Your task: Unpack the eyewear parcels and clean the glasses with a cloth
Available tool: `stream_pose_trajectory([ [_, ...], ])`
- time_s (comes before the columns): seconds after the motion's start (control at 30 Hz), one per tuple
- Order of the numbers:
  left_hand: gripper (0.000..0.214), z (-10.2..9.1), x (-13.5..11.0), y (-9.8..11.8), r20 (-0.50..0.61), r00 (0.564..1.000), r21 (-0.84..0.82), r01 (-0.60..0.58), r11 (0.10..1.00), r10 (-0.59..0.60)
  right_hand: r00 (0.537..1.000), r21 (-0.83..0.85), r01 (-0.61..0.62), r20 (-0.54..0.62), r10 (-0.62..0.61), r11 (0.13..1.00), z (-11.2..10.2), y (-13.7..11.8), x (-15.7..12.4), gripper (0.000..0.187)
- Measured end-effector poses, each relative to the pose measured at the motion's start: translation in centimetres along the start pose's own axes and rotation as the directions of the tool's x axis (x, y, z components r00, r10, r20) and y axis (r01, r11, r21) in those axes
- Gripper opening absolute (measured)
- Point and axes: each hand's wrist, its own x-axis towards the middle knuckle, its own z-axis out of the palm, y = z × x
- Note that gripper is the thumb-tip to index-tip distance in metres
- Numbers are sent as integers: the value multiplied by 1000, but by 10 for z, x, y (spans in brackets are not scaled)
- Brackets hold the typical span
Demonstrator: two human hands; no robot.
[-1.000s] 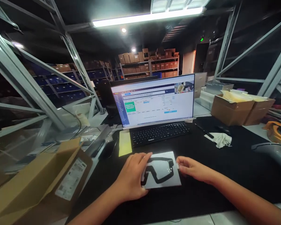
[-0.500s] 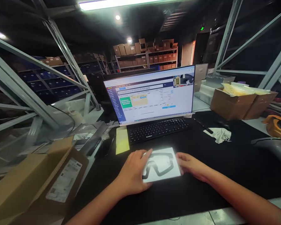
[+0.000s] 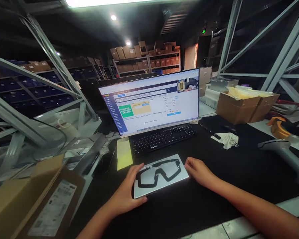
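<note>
White box (image 3: 161,176), flat, slim, printed with a black goggle outline and partly covered lettering. Position: centre of dial, over a black mat (image 3: 184,205), long axis running eight to two o'clock. Whether it rests on the mat or is held just clear cannot be told.

Left hand (image 3: 123,194): at eight o'clock, spread to the box's width, gripping its left end; thumb along the near edge, fingers at the far corner.

Right hand (image 3: 199,171): at three o'clock, fingers curled in at the right end; whether they pinch it or merely touch it cannot be told.

Surrounds: keyboard (image 3: 164,137), twelve, near; yellow paper (image 3: 124,154), ten; white cloth (image 3: 228,141), two; handheld scanner (image 3: 290,157), three, well apart; carton (image 3: 27,196), nine.

Hazards, as judged: the smooth faces could slip if the left thumb slackens, since the right hand's support is uncertain. Uneven pressure from the right could swivel the box. A careless push toward twelve could nudge the keyboard and strike keys. Hard squeezing at the left end might dent the edges. Fingers laid over the corner leave some lettering unreadable; overhead light on the pale face might wash out more.
</note>
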Motion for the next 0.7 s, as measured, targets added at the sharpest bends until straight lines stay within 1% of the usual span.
stream_pose_trajectory([
  [0.07, 93, -1, -3, 1, -1, 1000, 33, -8, 999, 8, 997, -118, -2, -79, -7, 993, -9, -2, 3, 18],
  [0.17, 90, -6, -3, 3, -46, 999, 83, 23, 996, -19, 985, -249, -48, -172, 5, 967, -33, 3, 11, 17],
  [0.23, 88, -9, -3, 1, -61, 998, 112, 20, 993, -13, 979, -295, -95, -200, 35, 951, -54, 12, 17, 18],
  [0.33, 84, -19, -3, -8, -60, 998, 125, 3, 992, 4, 970, -318, -170, -219, 102, 933, -82, 30, 22, 20],
  [0.4, 83, -32, -5, -18, -38, 999, 112, 15, 994, -11, 970, -308, -198, -195, 142, 930, -93, 41, 25, 19],
  [0.5, 86, -60, -13, -37, -32, 996, 93, 85, 992, -83, 976, -277, -201, -140, 168, 940, -98, 53, 27, 14],
  [0.57, 87, -82, -19, -50, -82, 989, 78, 133, 988, -127, 981, -247, -183, -110, 160, 952, -101, 58, 27, 13],
  [0.63, 89, -100, -26, -58, -147, 981, 54, 134, 989, -125, 990, -193, -137, -49, 130, 972, -108, 59, 25, 12],
  [0.67, 90, -106, -29, -58, -193, 974, 68, 133, 989, -117, 995, -155, -101, -9, 101, 983, -113, 60, 23, 18],
  [0.7, 92, -110, -32, -56, -239, 965, 91, 131, 987, -107, 997, -114, -62, 31, 66, 992, -118, 59, 21, 33],
])
